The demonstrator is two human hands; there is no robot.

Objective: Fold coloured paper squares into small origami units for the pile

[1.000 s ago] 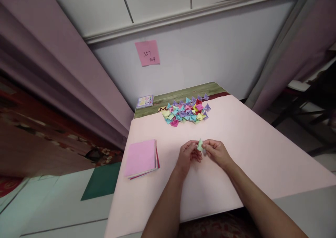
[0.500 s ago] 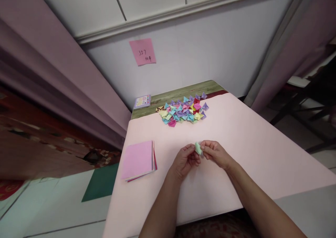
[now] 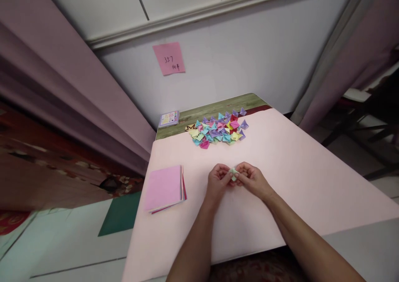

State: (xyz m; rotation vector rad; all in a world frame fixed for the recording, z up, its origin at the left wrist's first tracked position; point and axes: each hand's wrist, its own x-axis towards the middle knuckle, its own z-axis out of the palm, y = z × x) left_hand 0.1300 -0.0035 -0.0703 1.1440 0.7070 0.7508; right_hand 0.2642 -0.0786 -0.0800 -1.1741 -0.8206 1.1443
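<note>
A small folded piece of pale green paper (image 3: 233, 174) is pinched between my two hands, above the pink table cover. My left hand (image 3: 218, 180) grips its left side with thumb and fingers. On the other side, my right hand (image 3: 251, 180) holds it with the thumb on top and the fingers curled behind. Both thumbs nearly meet over the paper and cover part of it. Beyond my hands lies a pile of folded paper pieces (image 3: 215, 133) in purple, blue, yellow, pink, red and green.
Left of my hands is a stack of square paper sheets (image 3: 163, 188), pink on top. A printed pack (image 3: 169, 118) sits at the table's far left corner. The pink-covered table (image 3: 299, 170) meets a wall bearing a pink note (image 3: 169, 58). Curtains (image 3: 102, 78) hang at the left.
My hands have drawn closer together around the green paper. The paper has turned, and both thumbs now press on it from the near side.
</note>
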